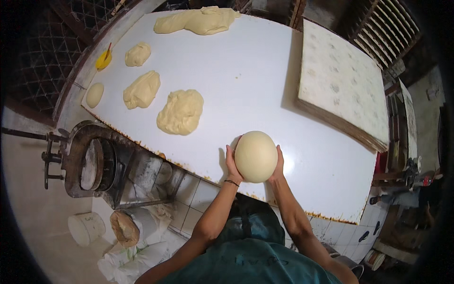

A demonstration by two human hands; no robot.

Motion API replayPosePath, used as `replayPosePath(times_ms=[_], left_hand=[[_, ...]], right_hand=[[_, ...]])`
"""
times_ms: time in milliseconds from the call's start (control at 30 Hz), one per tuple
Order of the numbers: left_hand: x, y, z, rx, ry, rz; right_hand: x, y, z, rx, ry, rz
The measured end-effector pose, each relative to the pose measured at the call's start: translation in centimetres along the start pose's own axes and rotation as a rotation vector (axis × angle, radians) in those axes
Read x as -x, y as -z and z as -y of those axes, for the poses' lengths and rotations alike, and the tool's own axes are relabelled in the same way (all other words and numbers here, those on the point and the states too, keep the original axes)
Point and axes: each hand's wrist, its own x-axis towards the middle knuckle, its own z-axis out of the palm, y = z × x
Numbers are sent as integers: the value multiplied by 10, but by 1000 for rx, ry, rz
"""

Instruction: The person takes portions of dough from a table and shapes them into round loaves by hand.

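Note:
A large, smooth, pale ball of dough [256,156] is between my two hands near the front edge of the white table [246,104]. My left hand [232,164] cups its left side, a dark band round the wrist. Against its right side rests my right hand [277,165]; the ball hides most of the fingers of both. To the left lie rough lumps of dough: a big one [180,112], a longer one [142,90] and a small one [137,54]. A smooth oval dough piece [95,95] sits by the left edge.
A long dough mass [196,21] lies at the far edge, and a yellow scoop-like tool [103,58] at the far left. Stacked boards [340,80] cover the table's right end. An iron machine [94,161] stands left of the table, with a white bucket [86,228] and sacks below.

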Motion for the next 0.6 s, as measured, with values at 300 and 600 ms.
replayPosePath(times_ms=[300,600], left_hand=[[-17,-86,-153,-504,-120,-180],[52,-133,-413,-319,-1232,-253]], right_hand=[[-53,-172,-31,282,8,-231],[-183,-328,-203,69,-54,249]])
